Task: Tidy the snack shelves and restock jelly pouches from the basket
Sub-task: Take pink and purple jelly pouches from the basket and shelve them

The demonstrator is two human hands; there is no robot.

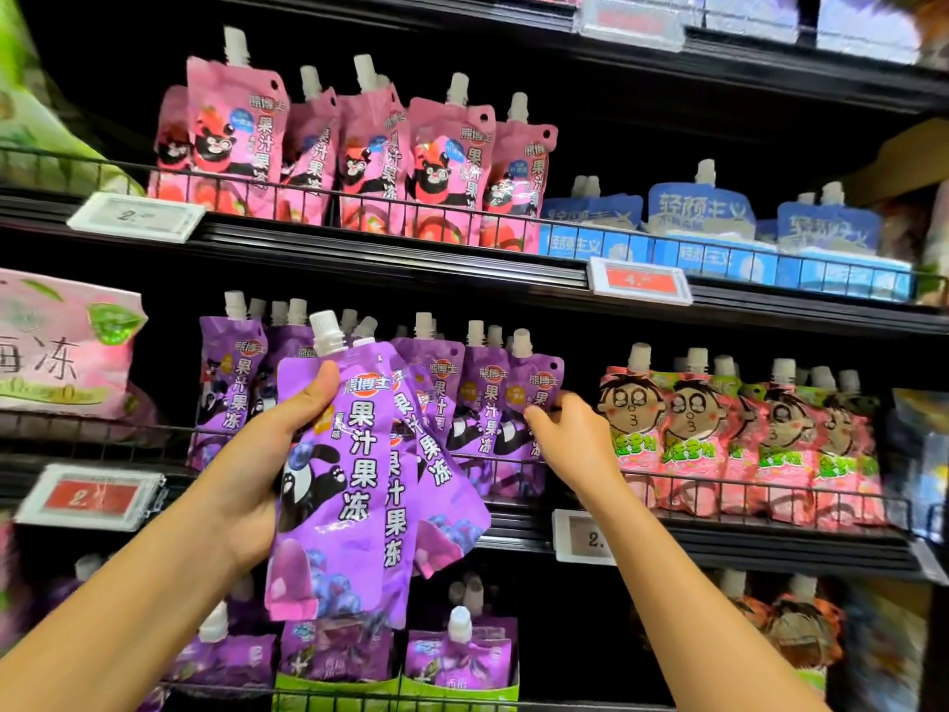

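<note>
My left hand [267,454] grips a fanned stack of purple jelly pouches [349,475] with white caps, held in front of the middle shelf. More purple pouches [482,403] stand in a row on that shelf behind a wire rail [513,460]. My right hand [575,434] reaches to the rightmost purple pouch [534,388] in the row, fingertips pinching its right edge. The basket is not in view.
Pink jelly pouches [359,151] and blue pouches [719,218] fill the shelf above. Pink cartoon-face pouches [744,434] stand right of the purple row. A large pink bag [67,346] sits at left. Price tags [87,495] hang on the shelf edges. Darker purple pouches [457,655] stand on the shelf below.
</note>
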